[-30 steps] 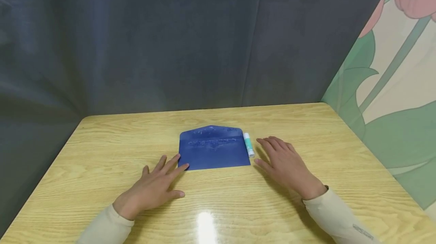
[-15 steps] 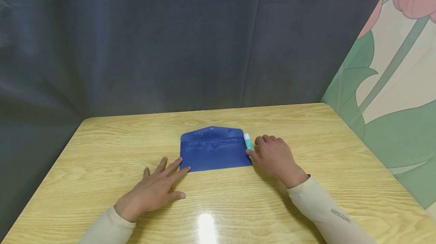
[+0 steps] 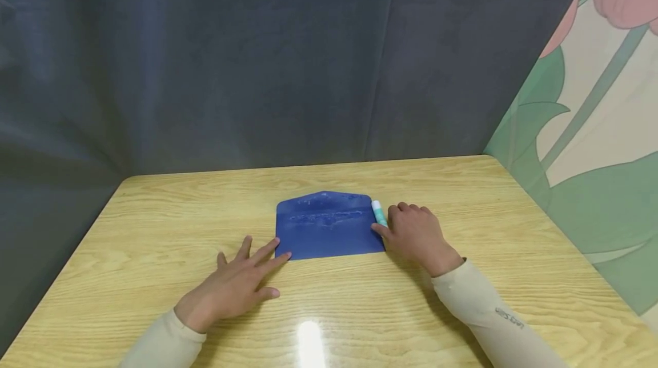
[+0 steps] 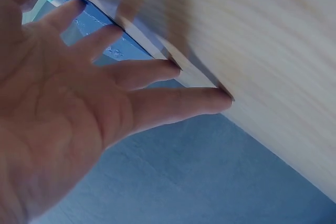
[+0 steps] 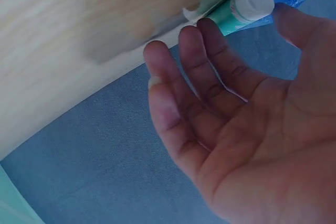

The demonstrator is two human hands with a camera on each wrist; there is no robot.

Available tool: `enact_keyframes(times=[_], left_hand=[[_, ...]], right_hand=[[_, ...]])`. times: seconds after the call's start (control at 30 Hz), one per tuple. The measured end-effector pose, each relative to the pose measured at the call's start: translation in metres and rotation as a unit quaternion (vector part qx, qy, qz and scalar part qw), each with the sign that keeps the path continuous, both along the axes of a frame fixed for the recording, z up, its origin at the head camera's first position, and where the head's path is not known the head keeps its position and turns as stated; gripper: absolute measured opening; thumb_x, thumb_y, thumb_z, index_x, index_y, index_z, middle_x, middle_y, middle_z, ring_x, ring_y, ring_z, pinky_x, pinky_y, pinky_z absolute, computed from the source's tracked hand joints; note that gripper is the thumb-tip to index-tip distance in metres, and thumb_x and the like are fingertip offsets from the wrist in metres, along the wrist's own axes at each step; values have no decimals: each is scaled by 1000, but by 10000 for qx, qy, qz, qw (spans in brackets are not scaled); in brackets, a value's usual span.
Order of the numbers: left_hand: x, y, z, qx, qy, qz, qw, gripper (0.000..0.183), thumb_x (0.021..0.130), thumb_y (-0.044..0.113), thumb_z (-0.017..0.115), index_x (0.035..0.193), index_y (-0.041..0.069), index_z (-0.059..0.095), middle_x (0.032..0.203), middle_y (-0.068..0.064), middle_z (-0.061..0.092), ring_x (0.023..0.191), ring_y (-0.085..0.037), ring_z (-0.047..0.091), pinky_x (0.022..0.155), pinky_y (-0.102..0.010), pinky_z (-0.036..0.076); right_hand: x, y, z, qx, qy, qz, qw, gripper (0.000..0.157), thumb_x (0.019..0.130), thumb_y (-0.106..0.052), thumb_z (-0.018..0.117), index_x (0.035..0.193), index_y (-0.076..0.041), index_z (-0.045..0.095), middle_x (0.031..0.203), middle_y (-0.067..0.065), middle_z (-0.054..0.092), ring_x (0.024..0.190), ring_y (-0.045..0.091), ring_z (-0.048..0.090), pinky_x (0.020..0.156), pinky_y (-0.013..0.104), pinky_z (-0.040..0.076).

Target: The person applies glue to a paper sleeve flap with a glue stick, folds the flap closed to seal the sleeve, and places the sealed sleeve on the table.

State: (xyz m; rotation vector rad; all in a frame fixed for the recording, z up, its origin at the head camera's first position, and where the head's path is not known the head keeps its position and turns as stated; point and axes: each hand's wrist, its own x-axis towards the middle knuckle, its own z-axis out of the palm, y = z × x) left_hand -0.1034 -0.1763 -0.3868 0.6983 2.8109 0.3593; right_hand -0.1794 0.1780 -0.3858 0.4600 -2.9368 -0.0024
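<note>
A blue envelope (image 3: 329, 236) lies on the table with its pointed flap unfolded away from me, and whitish glue smears mark the flap and the upper part of the body. My left hand (image 3: 233, 288) rests with fingers spread, two fingertips on the envelope's near left corner; its palm (image 4: 63, 103) fills the left wrist view. Against the envelope's right edge lies a white and teal glue stick (image 3: 378, 212). My right hand (image 3: 416, 236) has its thumb at one side of the glue stick's near end and curled fingers at the other, pinching it.
The wood-grain table (image 3: 169, 225) ends at a dark curtain (image 3: 267, 71) at the back and left. At the right, a wall (image 3: 591, 185) with painted flowers borders it. A bright light reflection shows near the front.
My right hand has moved left onto the glue stick, its fingers curling in. The envelope has shifted slightly right with my left fingertips still on its corner.
</note>
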Motion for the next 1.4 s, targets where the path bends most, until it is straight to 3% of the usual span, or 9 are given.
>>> enact_keyframes(times=[0.2,0.43,0.87,1.07,1.27,1.4], left_hand=[[0,1,1,-61,33,-21,10000,60,100,43,55,155,34,34,167,-3,22,145,-60,16,90,-91,18],[-2,3,2,-66,115,-38,9999,50,105,32,48,154,35,36,165,-4,26,143,-61,20,88,-90,22],[-2,2,2,-78,52,-146,9998,51,106,34,46,155,35,33,166,-3,22,143,-62,17,88,-91,21],[-1,1,1,-87,165,-138,9997,53,106,32,46,156,36,31,168,-2,17,143,-61,18,89,-91,21],[-1,1,0,15,265,-84,9996,58,105,31,49,158,36,26,169,-4,10,143,-60,22,89,-91,20],[-3,1,0,-45,365,-94,9993,56,104,32,51,157,33,31,167,-7,21,142,-58,28,90,-87,29]], right_hand=[[-2,4,0,-57,-63,-48,10000,44,92,-47,67,71,-10,53,62,1,47,53,16,46,49,31,37],[-3,8,3,-47,-134,-88,9999,30,92,-34,66,78,-8,59,68,3,54,59,20,52,53,37,43],[-1,19,5,-262,-544,-336,9976,24,91,-29,68,80,-9,61,69,2,54,58,17,51,46,35,43],[2,28,7,-416,-650,-332,9965,20,92,-27,66,93,-6,67,76,3,60,59,15,52,49,36,44],[7,37,8,-713,-515,43,9961,18,91,-24,69,98,-8,69,80,-1,62,60,11,49,51,30,41],[11,39,6,-851,-417,577,9938,15,91,-20,72,100,-9,69,82,-4,60,63,8,46,57,27,41]])
